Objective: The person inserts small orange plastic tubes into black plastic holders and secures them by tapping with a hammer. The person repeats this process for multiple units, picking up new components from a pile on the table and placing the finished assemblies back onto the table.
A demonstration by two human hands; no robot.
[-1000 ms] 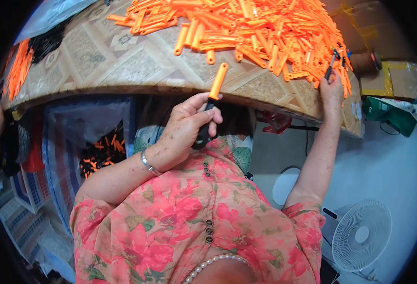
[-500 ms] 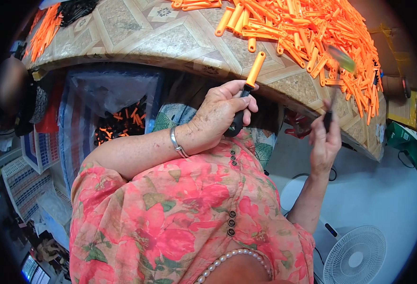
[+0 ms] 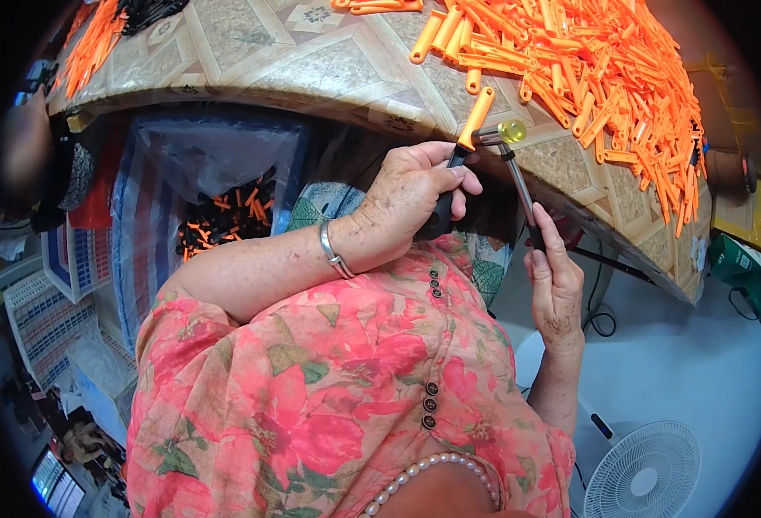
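Below, nearest me, I see a floral red blouse (image 3: 311, 406) and a pearl necklace (image 3: 423, 479). My left hand (image 3: 410, 194), a silver bangle (image 3: 335, 252) at its wrist, is closed around a black handle with an orange plastic piece (image 3: 475, 119) standing up from it. My right hand (image 3: 557, 289) grips a small hammer (image 3: 514, 168), its yellowish head touching that piece. Beyond them runs a patterned tabletop (image 3: 311, 60), heaped on the right with a pile of orange pieces (image 3: 605, 69). Under the table a striped bag (image 3: 216, 190) holds more parts. A white fan (image 3: 644, 470) stands on the pale floor (image 3: 700, 363).
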